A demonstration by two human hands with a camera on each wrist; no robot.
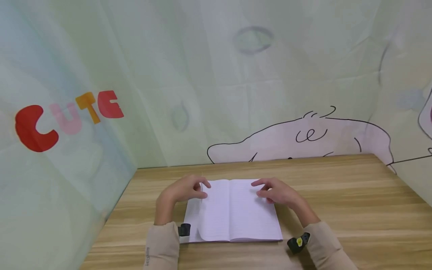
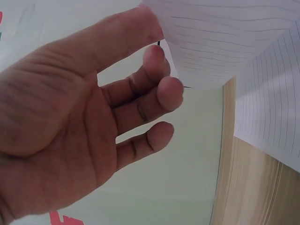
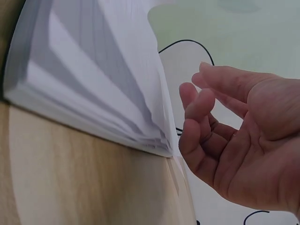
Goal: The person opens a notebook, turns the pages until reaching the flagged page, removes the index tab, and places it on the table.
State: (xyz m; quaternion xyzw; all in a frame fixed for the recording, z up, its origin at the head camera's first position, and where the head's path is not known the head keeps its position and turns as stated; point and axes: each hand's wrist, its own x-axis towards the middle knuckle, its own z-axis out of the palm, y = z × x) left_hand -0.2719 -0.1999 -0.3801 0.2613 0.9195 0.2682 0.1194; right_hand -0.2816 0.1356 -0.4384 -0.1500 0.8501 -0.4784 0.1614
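Note:
An open notebook [image 1: 249,213] with lined white pages lies on the table. Its left-side leaf [image 1: 215,213] curves up, and another page [image 1: 193,219] shows beneath it. My left hand [image 1: 187,188] is at that leaf's upper outer edge, thumb and index finger bent towards it. In the left wrist view the thumb tip meets the paper's edge, while the other visible fingers are loosely bent. My right hand [image 1: 278,192] hovers by the notebook's upper right edge. The right wrist view shows its fingers [image 3: 199,105] loosely curled, holding nothing, apart from the fanned pages [image 3: 108,79].
The wooden table [image 1: 337,195] extends to both sides of the notebook. A printed curtain [image 1: 189,93] with cartoon drawings and coloured letters hangs behind the table and along its left side. Black wrist devices [image 1: 297,243] sit at both beige sleeves [image 1: 325,242].

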